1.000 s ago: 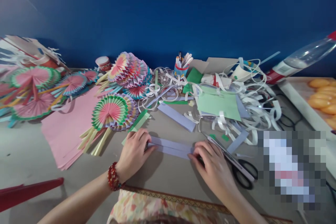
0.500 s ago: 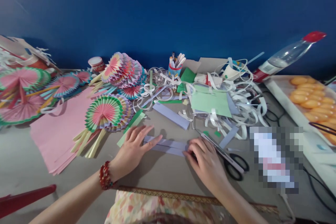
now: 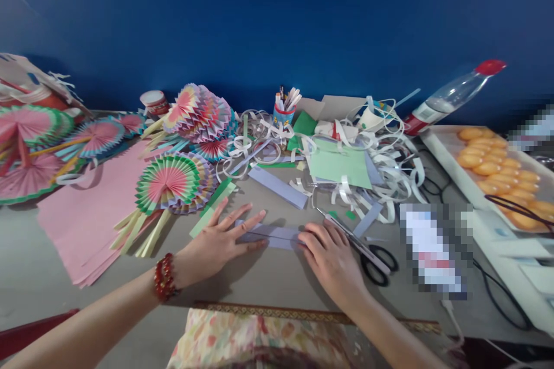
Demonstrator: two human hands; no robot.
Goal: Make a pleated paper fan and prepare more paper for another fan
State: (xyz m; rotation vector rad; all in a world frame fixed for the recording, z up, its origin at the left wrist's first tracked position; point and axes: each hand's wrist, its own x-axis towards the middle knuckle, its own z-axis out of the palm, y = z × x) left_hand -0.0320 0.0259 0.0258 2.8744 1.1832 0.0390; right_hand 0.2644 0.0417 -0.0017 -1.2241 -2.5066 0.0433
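Note:
A folded purple paper strip (image 3: 279,236) lies crosswise on the table in front of me, with a crease running along its length. My left hand (image 3: 220,236) is spread flat over its left end, fingers apart and thumb along the near edge. At the right end my right hand (image 3: 329,256) has its fingers bent and close together on the paper, covering that end. Just beyond the right hand lie a slim white-handled cutter (image 3: 352,239) and black-handled scissors (image 3: 378,265). A second purple strip (image 3: 279,186) lies farther back.
Folded paper fans (image 3: 167,181) and pink sheets (image 3: 78,213) occupy the left. White paper curls (image 3: 389,167), a light green sheet (image 3: 340,161) and a pen cup (image 3: 284,115) are at the back. Rightward are a tilted bottle (image 3: 450,95), a box of orange-yellow pieces (image 3: 441,150) and a blurred-out object (image 3: 428,248).
My left fingers have spread wider, with the thumb now at the strip's near edge. My right fingers have shifted slightly on the strip's end. The whole view has moved a little.

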